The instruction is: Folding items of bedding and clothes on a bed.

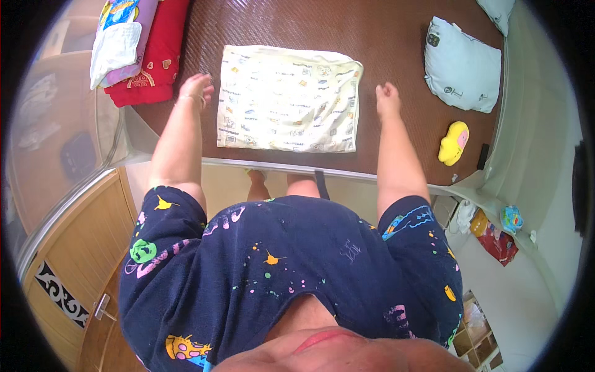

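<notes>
A cream cotton cloth (288, 100) with small printed pictures and lettering lies spread in a rough rectangle on a brown woven sleeping mat (279, 23). Its right side has some wrinkles, and the upper right corner is rounded over. My left hand (197, 90), with a thin bracelet at the wrist, hovers just off the cloth's left edge, fingers loosely bent and nothing in them. Beyond the right edge is my right hand (388, 97), its fingers curled. It does not touch the cloth, and whether its fingers are closed is unclear.
Folded red bedding (158, 88) topped by a white cloth (116, 51) is stacked at the upper left. Toward the right lie a pale pillow (462, 65) and a yellow plush toy (453, 143). Mesh netting (534, 116) borders the bed; a wooden door (88, 228) stands lower left.
</notes>
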Demonstrator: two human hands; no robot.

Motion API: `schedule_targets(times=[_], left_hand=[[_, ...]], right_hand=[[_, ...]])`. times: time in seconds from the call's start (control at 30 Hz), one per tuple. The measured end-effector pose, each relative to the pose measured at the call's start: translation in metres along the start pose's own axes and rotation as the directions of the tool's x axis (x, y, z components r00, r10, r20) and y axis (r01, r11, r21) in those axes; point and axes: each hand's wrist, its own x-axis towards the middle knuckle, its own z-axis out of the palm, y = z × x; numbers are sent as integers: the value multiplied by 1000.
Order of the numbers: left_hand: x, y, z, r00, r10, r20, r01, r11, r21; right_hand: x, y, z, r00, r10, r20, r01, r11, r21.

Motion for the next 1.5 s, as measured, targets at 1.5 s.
schedule_targets(times=[1.5], left_hand=[[7, -109, -37, 986, -6, -167, 55, 956, 289]], right_hand=[[-71, 72, 10, 611, 649, 453, -757, 313, 573]])
